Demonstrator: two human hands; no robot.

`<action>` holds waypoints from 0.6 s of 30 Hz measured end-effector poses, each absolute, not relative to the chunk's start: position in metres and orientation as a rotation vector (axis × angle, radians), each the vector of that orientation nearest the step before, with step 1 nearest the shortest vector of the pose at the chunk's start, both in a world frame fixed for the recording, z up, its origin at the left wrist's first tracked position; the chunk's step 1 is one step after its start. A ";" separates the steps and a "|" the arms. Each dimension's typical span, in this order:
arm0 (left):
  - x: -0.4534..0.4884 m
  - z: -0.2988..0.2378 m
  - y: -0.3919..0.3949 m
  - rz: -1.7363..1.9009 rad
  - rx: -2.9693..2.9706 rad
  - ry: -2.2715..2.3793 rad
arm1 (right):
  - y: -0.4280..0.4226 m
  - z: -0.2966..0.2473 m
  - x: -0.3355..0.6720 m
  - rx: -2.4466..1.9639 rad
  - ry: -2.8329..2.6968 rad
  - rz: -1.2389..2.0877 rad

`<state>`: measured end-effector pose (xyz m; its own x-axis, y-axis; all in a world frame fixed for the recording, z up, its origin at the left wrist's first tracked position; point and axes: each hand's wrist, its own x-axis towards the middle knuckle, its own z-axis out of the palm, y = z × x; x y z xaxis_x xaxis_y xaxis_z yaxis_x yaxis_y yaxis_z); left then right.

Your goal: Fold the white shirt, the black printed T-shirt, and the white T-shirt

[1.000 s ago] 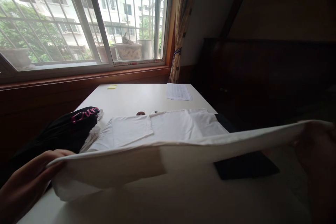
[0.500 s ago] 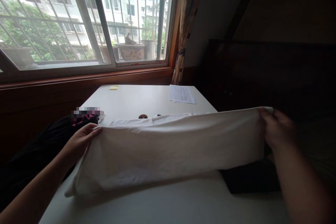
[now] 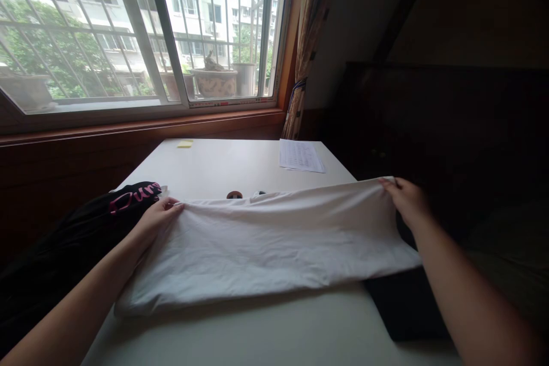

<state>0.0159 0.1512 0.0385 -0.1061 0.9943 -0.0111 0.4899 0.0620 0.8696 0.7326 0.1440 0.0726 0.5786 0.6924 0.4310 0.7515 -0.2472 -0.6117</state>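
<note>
- My left hand [image 3: 156, 214] pinches the white cloth's [image 3: 270, 243] far left corner.
- My right hand [image 3: 405, 200] pinches its far right corner.
- Black garment [image 3: 86, 229] lies left.

The middle of the desk [image 3: 223, 167] is covered from side to side by a white cloth [image 3: 274, 246]. The left is blocked by a black garment [image 3: 86, 229] touching it. Open surface is left behind the cloth, around a small round thing [image 3: 234, 195], a sheet of paper [image 3: 300, 155] and a yellow note [image 3: 185, 143]. A bare strip is left along the near edge.
</note>
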 end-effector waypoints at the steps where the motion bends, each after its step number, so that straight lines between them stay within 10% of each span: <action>1: 0.016 0.036 0.153 0.930 1.575 1.717 | 0.147 0.068 0.733 -2.003 -1.184 -0.024; 11: 0.014 0.031 0.160 0.804 1.759 1.738 | 0.172 0.046 0.710 -2.195 -1.335 -0.028; 18: 0.022 0.045 0.152 0.826 1.658 1.690 | 0.186 0.059 0.557 -1.497 -2.214 0.190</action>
